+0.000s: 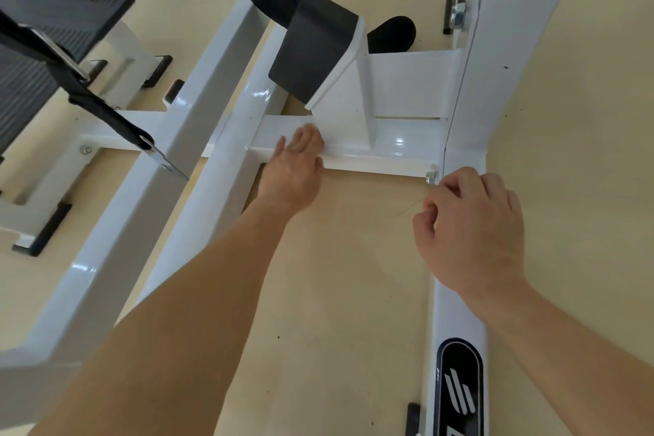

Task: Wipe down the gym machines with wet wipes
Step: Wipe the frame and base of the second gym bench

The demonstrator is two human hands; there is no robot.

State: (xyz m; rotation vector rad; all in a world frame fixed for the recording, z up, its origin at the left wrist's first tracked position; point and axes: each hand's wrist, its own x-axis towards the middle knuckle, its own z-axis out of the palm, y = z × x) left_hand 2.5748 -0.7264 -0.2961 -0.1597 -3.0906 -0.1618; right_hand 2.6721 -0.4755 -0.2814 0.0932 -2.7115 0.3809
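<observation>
A white gym machine frame fills the view, with a low horizontal crossbar (371,149) running between two long beams. My left hand (293,170) lies flat on the left part of this crossbar, fingers straight and thumb under its front edge; a white wet wipe (311,129) seems to sit under the fingers, barely distinct from the white paint. My right hand (470,226) hovers near a bolt (431,178) at the crossbar's right end, fingers loosely curled, holding nothing I can see.
A black padded rest (311,46) rises from the crossbar. A black strap with metal buckle (81,81) hangs at left beside a ribbed black footplate (53,14). A black shoe (393,34) stands behind the frame. Beige floor (354,294) lies between the beams.
</observation>
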